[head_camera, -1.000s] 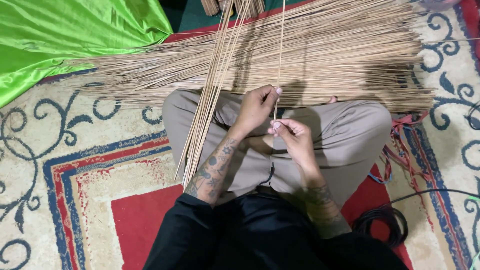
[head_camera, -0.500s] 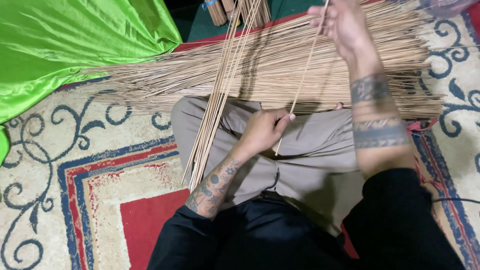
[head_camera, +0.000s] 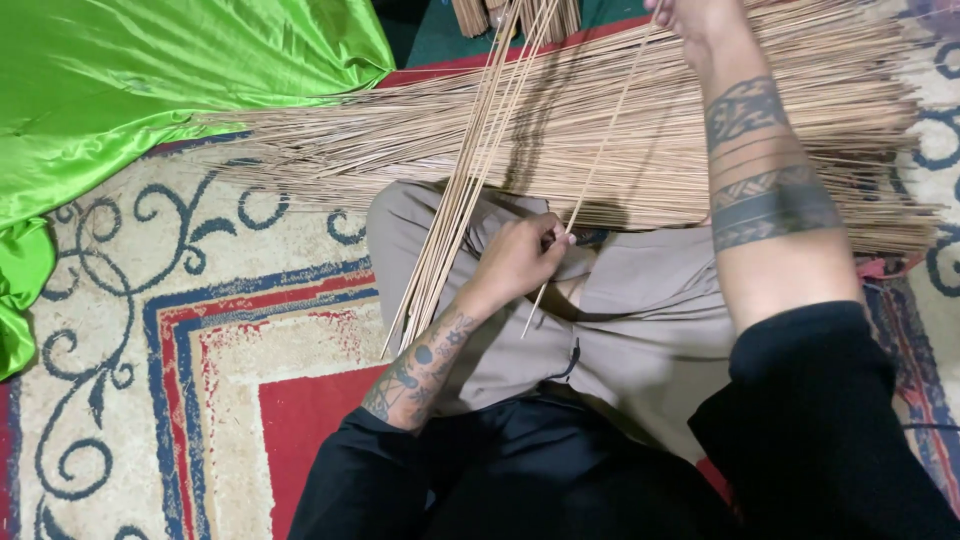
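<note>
I sit cross-legged in grey trousers on a patterned carpet. My left hand (head_camera: 520, 255) rests on my lap with its fingers closed around the lower end of a single thin stick (head_camera: 598, 165). My right hand (head_camera: 690, 15) is raised at the top edge of the view, partly cut off, gripping the same stick near its upper end. A bundle of several thin tan sticks (head_camera: 470, 170) leans upright just left of my left hand, against my knee. A wide heap of the same sticks (head_camera: 640, 130) lies across the floor beyond my knees.
A bright green satin cloth (head_camera: 130, 90) covers the floor at upper left. The carpet (head_camera: 200, 340) shows red, blue and cream patterns. More stick bundles (head_camera: 515, 15) lie at the top centre on a dark green surface.
My right hand has left my lap, slid up along the single stick and now reaches far forward at the top. My left hand stays on the stick's lower end.
</note>
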